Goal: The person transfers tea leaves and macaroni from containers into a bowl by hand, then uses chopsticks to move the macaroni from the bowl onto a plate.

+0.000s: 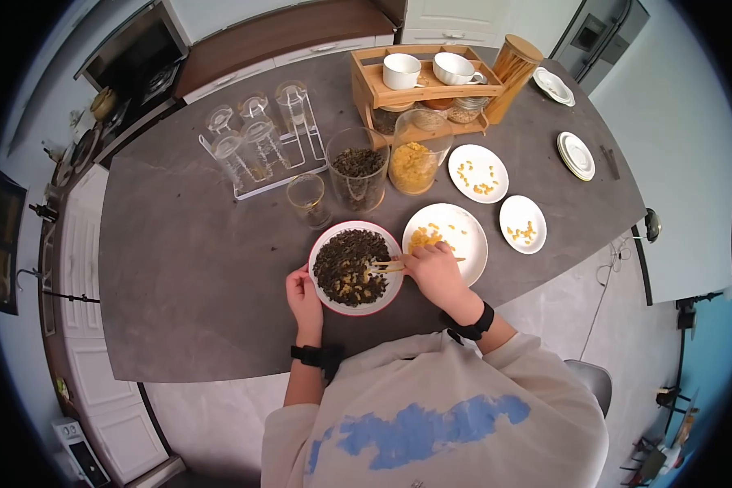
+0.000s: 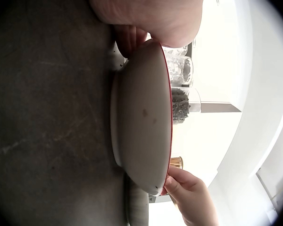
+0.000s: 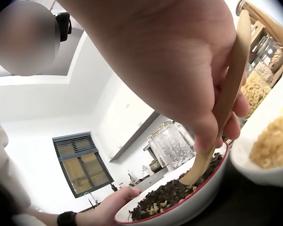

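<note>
A white bowl with a red rim (image 2: 144, 113) stands on the dark table, filled with dark dried flakes (image 1: 350, 248) and some yellow pasta-like pieces among them. My left hand (image 1: 304, 301) holds its left side, thumb at the rim and fingers against the outside. In my right hand (image 1: 437, 272) I grip wooden tongs (image 3: 233, 75), whose tips reach into the flakes. That hand is over the near-left part of a large white plate (image 1: 472, 234) bearing more yellow pieces (image 1: 425, 236).
Two smaller plates (image 1: 478, 154) (image 1: 512, 213) with yellow pieces lie to the right. Beyond the bowl stand an empty glass (image 1: 307, 199), a jar of dark flakes (image 1: 358, 175) and a jar of yellow pieces (image 1: 415, 169). Farther back are a glass rack (image 1: 281, 185) and a wooden shelf (image 1: 374, 85).
</note>
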A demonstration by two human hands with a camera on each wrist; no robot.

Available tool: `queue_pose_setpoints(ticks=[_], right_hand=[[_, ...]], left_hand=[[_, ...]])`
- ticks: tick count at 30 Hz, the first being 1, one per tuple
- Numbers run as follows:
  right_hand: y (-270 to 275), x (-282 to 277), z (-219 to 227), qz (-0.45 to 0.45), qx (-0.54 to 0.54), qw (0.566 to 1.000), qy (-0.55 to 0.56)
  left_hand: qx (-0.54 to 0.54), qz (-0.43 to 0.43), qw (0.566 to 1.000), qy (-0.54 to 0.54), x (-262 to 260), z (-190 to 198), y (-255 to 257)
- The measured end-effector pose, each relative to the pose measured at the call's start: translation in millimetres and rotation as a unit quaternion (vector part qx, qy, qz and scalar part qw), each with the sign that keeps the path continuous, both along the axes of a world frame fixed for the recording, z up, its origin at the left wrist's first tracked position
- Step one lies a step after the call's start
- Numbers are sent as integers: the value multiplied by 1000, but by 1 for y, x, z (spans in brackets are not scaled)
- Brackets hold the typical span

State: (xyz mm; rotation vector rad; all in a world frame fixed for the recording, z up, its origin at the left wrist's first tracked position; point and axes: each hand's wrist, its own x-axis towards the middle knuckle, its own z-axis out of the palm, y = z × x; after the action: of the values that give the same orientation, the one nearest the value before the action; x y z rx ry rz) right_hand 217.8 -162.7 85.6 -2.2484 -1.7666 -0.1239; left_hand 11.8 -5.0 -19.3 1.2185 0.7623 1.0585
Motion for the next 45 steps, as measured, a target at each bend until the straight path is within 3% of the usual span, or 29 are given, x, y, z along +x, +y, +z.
queue_pose_setpoints(ticks=[15, 21, 28, 32, 39, 45], right_hand=[[13, -2, -11, 28, -32, 999, -35], [-9, 10, 5, -21, -6, 1000, 0], [-40, 42, 17, -154, -2, 988, -14], [-43, 46, 15, -163, 10, 987, -17], [-22, 18, 11, -59, 0, 998, 26], [-1, -7, 1, 22, -3, 1000, -10]], left_hand=[[-11, 4, 1000, -1, 1, 1, 0], [-11, 1, 1000, -3, 0, -1, 1], [-12, 7, 1000, -5, 2, 2, -1], [-11, 6, 1000, -4, 1, -2, 1], [-7, 3, 1000, -7, 2, 1, 0], [-8, 1, 1000, -6, 1, -1, 1]])
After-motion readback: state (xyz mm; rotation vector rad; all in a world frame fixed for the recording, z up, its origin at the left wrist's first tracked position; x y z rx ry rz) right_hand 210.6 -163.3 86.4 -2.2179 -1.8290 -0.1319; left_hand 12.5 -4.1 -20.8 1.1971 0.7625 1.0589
